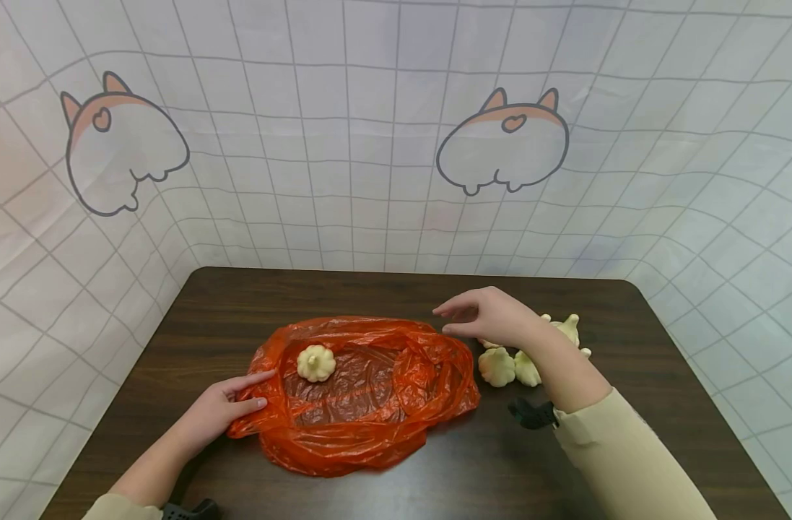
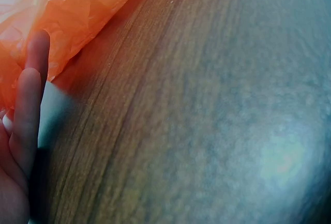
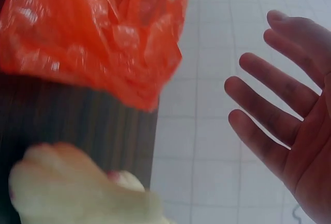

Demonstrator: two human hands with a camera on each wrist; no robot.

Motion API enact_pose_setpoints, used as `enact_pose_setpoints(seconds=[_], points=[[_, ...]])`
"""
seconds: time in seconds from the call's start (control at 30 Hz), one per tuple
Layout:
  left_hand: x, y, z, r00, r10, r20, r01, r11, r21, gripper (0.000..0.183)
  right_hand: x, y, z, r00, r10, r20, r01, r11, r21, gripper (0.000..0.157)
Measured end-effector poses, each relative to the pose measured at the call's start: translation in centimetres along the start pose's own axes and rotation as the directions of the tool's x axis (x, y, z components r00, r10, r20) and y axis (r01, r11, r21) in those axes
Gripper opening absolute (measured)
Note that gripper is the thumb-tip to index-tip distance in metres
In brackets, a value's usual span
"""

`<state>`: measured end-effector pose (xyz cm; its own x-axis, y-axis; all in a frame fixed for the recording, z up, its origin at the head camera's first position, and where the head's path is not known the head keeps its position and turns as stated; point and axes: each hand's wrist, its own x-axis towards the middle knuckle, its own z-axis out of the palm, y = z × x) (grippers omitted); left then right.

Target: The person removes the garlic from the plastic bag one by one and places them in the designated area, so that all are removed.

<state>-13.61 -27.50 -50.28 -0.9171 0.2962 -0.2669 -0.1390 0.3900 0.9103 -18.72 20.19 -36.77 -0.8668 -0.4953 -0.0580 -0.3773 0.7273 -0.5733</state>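
Observation:
An orange-red plastic bag (image 1: 344, 440) lies spread on the table with its mouth wide. One garlic bulb (image 1: 316, 363) sits in its left part. My left hand (image 1: 214, 412) rests against the bag's left side, fingers and thumb reaching onto the plastic; two fairly straight fingers (image 2: 28, 97) show beside it in the left wrist view. Above the far right end of the bag, my right hand (image 1: 493, 315) hovers with nothing in it, its fingers spread in the right wrist view. Several garlic bulbs (image 1: 497, 367) lie under my right forearm, which partly hides them.
The dark wooden table (image 1: 292, 292) has rounded far corners. White grid-patterned sheeting (image 1: 370, 144) with cartoon prints stands behind it and along both sides. Dark straps (image 1: 532, 414) sit at the wrists, and light sleeves (image 1: 623, 448) cover the forearms.

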Motion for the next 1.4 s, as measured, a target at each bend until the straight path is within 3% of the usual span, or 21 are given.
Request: enact_pose_setpoints(seconds=[0.23, 0.73, 1.17, 1.4], points=[[0.1, -0.1, 0.1, 1.0, -0.008, -0.006, 0.008, 1.0, 0.004, 0.058, 2.3, -0.8, 1.9, 0.995, -0.073, 0.064, 0.071, 0.997, 0.037, 0.031], [0.3, -0.2, 0.2, 1.0, -0.009, 0.001, 0.009, 1.0, 0.017, 0.059, 6.4, -4.6, 4.9, 0.969, -0.159, 0.191, 0.173, 0.983, -0.058, 0.033], [0.1, 0.1, 0.1, 1.0, -0.01, 0.002, 0.01, 1.0, -0.001, 0.059, 9.6, -7.5, 8.1, 0.926, -0.302, 0.228, 0.346, 0.919, -0.187, 0.033], [0.1, 0.1, 0.1, 1.0, -0.012, -0.013, 0.013, 0.999, 0.035, 0.058, 10.8, -8.9, 9.7, 0.909, -0.326, 0.261, 0.387, 0.892, -0.232, 0.032]])
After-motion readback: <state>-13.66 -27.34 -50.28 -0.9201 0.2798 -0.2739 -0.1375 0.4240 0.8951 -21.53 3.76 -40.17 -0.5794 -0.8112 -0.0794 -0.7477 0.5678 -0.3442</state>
